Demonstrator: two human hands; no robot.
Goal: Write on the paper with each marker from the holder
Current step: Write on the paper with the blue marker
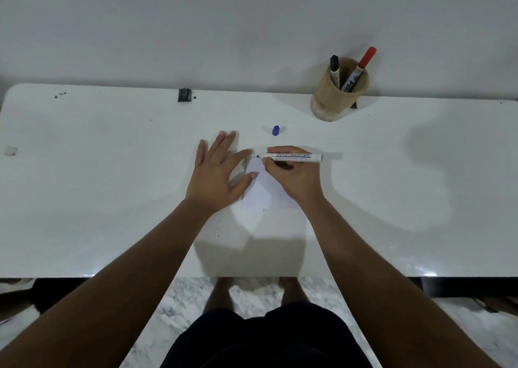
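A small white sheet of paper (265, 192) lies on the white table (112, 171) between my hands. My left hand (217, 171) rests flat with fingers spread, its thumb and forefinger on the paper's left edge. My right hand (291, 175) grips an uncapped white marker (293, 157), lying nearly level, with its dark tip pointing left at the paper's top corner. The marker's blue cap (275, 130) stands on the table just beyond. A tan round holder (335, 98) at the back right carries a black-capped marker (334, 68) and a red-capped marker (358, 69).
A small black object (184, 95) sits at the table's far edge against the grey wall. A pale scrap (11, 150) lies at the far left. Dark specks dot the tabletop. The table's near edge runs just before my legs, above a marble floor.
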